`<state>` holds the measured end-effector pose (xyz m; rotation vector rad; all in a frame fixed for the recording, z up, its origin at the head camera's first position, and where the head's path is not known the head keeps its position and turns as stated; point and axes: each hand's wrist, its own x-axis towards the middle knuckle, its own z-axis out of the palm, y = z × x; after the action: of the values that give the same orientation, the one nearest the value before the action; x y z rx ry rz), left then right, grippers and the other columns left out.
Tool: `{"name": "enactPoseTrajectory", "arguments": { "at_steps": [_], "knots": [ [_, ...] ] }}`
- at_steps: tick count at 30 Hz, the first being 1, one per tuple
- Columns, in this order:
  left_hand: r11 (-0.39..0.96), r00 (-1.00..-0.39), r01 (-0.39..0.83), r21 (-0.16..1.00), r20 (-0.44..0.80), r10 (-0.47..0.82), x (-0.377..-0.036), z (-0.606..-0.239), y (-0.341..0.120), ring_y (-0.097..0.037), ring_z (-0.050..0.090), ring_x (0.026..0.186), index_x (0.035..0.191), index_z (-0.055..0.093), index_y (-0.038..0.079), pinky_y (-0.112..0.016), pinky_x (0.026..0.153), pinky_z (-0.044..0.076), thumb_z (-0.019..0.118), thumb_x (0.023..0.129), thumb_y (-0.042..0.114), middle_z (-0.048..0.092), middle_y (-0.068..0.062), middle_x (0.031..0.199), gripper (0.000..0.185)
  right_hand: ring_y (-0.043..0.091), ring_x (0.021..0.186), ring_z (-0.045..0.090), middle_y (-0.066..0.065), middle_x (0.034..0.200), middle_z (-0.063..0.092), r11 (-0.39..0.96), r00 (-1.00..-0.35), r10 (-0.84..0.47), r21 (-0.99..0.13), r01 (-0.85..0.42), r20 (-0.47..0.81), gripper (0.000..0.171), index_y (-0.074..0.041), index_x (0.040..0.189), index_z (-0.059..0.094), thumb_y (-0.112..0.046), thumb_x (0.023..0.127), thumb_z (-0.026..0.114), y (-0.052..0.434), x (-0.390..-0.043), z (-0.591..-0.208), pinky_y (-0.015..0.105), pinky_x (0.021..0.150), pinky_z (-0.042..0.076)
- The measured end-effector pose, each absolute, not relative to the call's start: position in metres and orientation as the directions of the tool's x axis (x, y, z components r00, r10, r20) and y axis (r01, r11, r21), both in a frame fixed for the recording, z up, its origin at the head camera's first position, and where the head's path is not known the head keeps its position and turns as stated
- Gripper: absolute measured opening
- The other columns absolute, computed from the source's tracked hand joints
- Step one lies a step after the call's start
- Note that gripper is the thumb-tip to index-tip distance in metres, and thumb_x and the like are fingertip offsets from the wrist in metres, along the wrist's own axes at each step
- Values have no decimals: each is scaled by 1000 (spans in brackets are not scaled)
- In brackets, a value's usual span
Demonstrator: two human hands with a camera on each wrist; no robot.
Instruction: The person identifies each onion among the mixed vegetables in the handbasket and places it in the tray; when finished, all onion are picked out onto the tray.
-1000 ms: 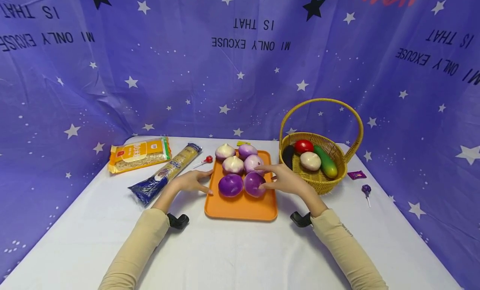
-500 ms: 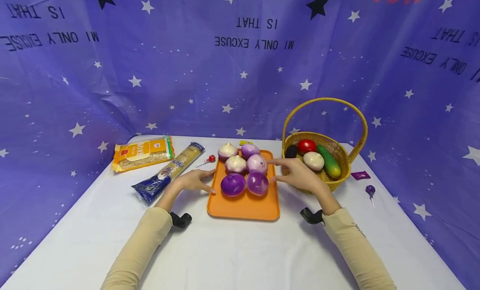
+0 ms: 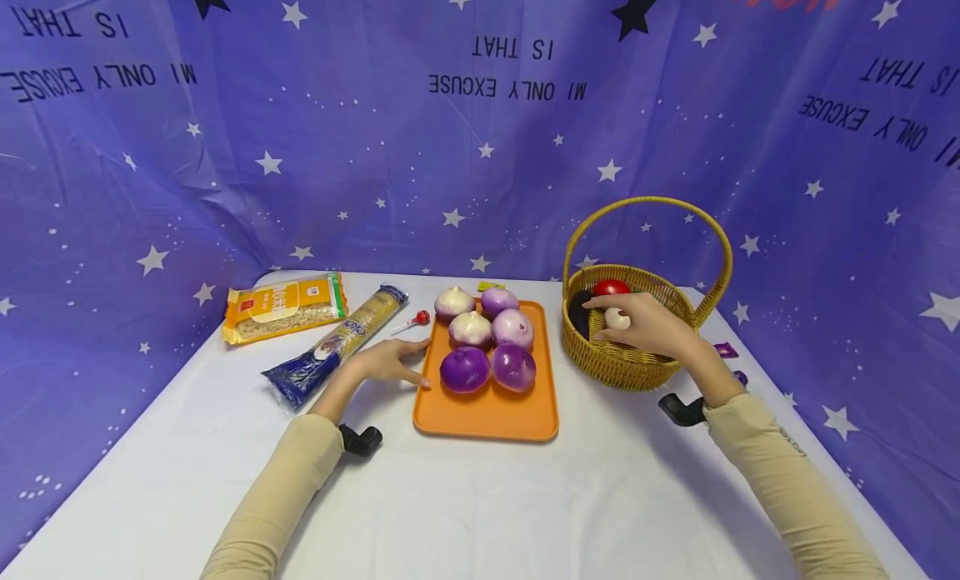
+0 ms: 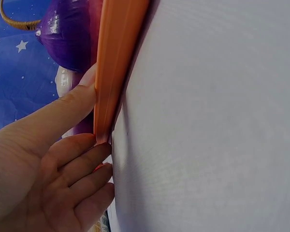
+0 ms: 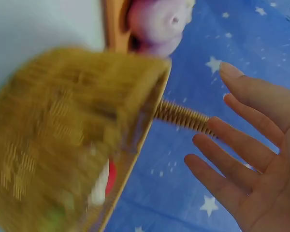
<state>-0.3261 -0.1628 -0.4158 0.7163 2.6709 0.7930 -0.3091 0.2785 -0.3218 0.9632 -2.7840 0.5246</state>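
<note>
Two noodle packs (image 3: 311, 326) left of tray (image 3: 487, 413); lollipop (image 3: 415, 319) between.

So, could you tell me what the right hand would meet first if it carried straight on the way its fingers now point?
Most likely the white vegetable in the basket: the right hand hovers open over it, fingers toward the dark vegetable beyond. Depth is hard to judge, so contact is uncertain.

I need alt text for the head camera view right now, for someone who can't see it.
A person's right hand reaches with straight fingers over a wicker basket of vegetables, just above a white onion, while the left hand rests against the left edge of an orange tray holding six purple and white onions. Two pasta packets lie on the white table.
</note>
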Motion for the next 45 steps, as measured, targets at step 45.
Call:
{"name": "enactPoseTrajectory", "arguments": {
  "at_steps": [45],
  "knots": [
    [727,-834,389,566,-118,539,-330,-418,-164,-38,31,138,148,35,3,-52,113,24,77,81,40,39,-18,148,88,41,123,46,22,132,56,877,-829,-470,-270,-398,-303,50,0,130,59,-4,83,73,322,-402,-326,54,103,39]
  ]
}}
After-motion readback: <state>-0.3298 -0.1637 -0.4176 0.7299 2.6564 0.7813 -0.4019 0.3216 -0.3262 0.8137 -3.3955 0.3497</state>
